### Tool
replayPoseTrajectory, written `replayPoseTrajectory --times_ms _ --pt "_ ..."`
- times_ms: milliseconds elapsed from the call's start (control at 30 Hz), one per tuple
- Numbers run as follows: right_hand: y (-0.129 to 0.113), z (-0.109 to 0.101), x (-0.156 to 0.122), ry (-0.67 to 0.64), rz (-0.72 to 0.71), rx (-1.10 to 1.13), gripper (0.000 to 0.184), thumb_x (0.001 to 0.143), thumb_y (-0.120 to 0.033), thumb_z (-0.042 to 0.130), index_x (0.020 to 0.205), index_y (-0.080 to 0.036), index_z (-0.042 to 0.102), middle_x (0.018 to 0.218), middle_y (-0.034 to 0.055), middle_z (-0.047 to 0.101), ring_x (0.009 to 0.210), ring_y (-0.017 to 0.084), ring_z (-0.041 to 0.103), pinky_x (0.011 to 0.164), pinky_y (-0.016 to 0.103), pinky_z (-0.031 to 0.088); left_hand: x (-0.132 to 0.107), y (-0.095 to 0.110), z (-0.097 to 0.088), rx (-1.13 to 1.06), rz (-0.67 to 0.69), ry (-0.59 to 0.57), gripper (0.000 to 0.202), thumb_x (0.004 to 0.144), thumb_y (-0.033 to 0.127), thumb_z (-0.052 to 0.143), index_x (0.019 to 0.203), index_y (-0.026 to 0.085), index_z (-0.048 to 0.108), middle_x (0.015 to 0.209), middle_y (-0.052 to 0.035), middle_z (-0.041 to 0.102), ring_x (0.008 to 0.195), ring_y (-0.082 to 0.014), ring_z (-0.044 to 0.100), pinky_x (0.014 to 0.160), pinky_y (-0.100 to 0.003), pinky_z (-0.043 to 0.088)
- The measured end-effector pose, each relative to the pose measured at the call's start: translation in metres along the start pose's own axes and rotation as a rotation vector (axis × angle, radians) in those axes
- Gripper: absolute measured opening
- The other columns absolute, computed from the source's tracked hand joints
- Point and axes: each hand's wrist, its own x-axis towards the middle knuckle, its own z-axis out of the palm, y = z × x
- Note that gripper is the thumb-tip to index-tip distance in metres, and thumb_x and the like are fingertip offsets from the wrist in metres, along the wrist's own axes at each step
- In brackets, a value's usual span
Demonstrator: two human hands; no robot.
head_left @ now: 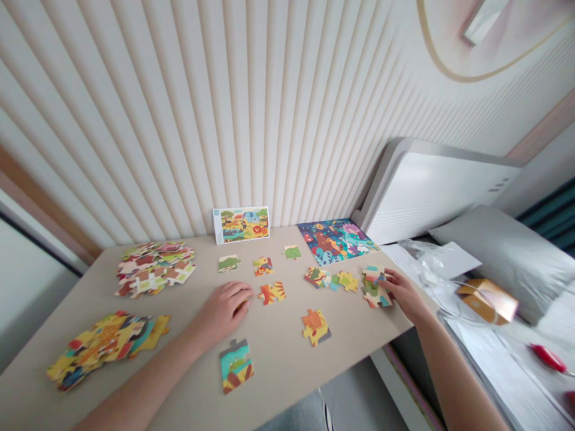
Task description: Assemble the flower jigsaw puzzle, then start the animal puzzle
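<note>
Landmark: the picture card, propped against the ribbed wall at the back of the beige tabletop.

Right hand: fingertips touching a small heap of jigsaw pieces, well right of the card and nearer me. Contact is clear, but I cannot tell whether the fingers are clenched on a piece or only resting there.

Left hand: curled, palm down, below the card. No held piece is visible; I cannot tell if one sits under the fingers. An orange-and-red piece lies just beside them.

Below the card, farther down, lies a teal-and-yellow piece; an orange piece lies below and right. Two loose piles sit left of the card: a mixed one nearer it, a mostly yellow one farther. A colourful printed puzzle board lies flat to its right.
</note>
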Motion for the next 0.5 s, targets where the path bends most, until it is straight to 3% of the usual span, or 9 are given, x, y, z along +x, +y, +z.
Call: replayPoseTrajectory --times_ms 100,267,367,500 --pt "0.003 -0.001 0.008 0.05 -0.019 0.008 0.055 0.063 -0.044 0.088 0.108 -0.021 0.066 0.085 0.0033 0.074 0.068 0.02 0.069 0.05 0.025 0.049 -0.001 -0.001 0.001 -0.002 0.0 0.005 0.026 0.097 0.022 0.05 0.115 0.025 0.069 0.119 -0.0061 0.068 0.112 -0.0234 0.061 0.102 -0.042 0.047" --pt "0.01 -0.007 0.021 0.229 -0.153 0.024 0.045 0.063 -0.045 0.087 0.097 -0.02 0.071 0.091 0.0035 0.075 0.079 0.021 0.071 0.067 0.031 0.059 0.0 -0.002 0.002 -0.01 0.007 0.012 0.026 0.096 0.022 0.051 0.115 0.025 0.069 0.119 -0.0059 0.068 0.112 -0.0232 0.061 0.102 -0.042 0.048" --pt "0.015 -0.011 0.024 0.302 -0.2 0.06 0.041 0.064 -0.044 0.087 0.094 -0.02 0.072 0.091 0.0028 0.075 0.079 0.02 0.071 0.07 0.031 0.061 0.0 -0.001 0.001 -0.009 0.008 0.012 0.027 0.096 0.022 0.051 0.115 0.026 0.069 0.119 -0.0058 0.068 0.112 -0.0233 0.061 0.102 -0.041 0.048" --pt "0.019 -0.018 0.023 0.294 -0.217 0.193 0.042 0.062 -0.041 0.089 0.095 -0.022 0.07 0.093 0.0017 0.074 0.081 0.019 0.072 0.068 0.027 0.062 0.0 0.0 0.001 0.001 0.006 0.005 0.027 0.097 0.022 0.05 0.116 0.025 0.069 0.119 -0.0057 0.068 0.112 -0.0232 0.061 0.102 -0.042 0.048"
